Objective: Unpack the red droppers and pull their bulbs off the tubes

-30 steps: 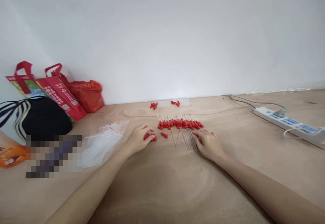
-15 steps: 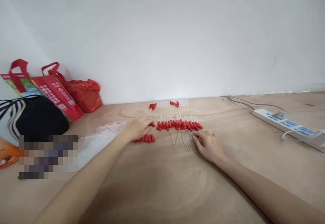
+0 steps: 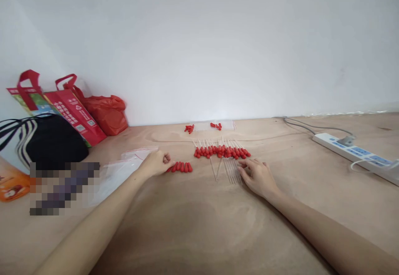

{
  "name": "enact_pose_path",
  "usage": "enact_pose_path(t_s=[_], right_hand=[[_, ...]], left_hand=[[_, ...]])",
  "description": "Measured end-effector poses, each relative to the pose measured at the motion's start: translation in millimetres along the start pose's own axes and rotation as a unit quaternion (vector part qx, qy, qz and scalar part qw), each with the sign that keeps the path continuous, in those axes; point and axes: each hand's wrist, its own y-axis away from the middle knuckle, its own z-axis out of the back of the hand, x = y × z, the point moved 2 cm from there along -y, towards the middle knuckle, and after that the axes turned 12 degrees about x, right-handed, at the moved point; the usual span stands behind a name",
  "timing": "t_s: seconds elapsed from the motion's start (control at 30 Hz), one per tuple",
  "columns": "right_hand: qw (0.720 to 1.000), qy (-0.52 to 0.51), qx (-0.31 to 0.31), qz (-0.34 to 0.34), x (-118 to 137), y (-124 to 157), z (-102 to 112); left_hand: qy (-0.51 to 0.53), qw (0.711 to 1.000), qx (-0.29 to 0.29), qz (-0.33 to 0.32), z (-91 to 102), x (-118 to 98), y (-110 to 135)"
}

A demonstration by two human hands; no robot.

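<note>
My left hand (image 3: pixel 156 162) is closed, its fingertips pinching a red rubber bulb at the left end of a short row of red rubber bulbs (image 3: pixel 182 167). The fingers partly hide that bulb. My right hand (image 3: pixel 258 176) rests on the table with its fingers apart, the tips beside the rightmost of several thin clear glass tubes (image 3: pixel 231 171). Two more tubes (image 3: pixel 214 169) lie slantwise to the left of these. Behind them is a wide row of droppers with red bulbs (image 3: pixel 222 151), their bulbs toward me and thin stems pointing at the wall.
Clear zip bags (image 3: pixel 120 177) lie under and beside my left forearm. A further clear bag (image 3: pixel 202 126) with loose red bulbs (image 3: pixel 189 129) is near the wall. Shopping bags (image 3: pixel 73 115) and a black drawstring bag (image 3: pixel 57 142) stand left; a white power strip (image 3: pixel 352 152) lies right.
My left hand has moved left and a little toward me, from beside the dropper row to the left end of the short bulb row. My right hand stays by the glass tubes.
</note>
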Motion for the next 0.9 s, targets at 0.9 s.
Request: enact_pose_path(t_s=[0.9], right_hand=[[0.999, 0.008, -0.034, 0.020, 0, 1, 2]], left_hand=[[0.138, 0.988, -0.046, 0.058, -9.8, -68, -53]])
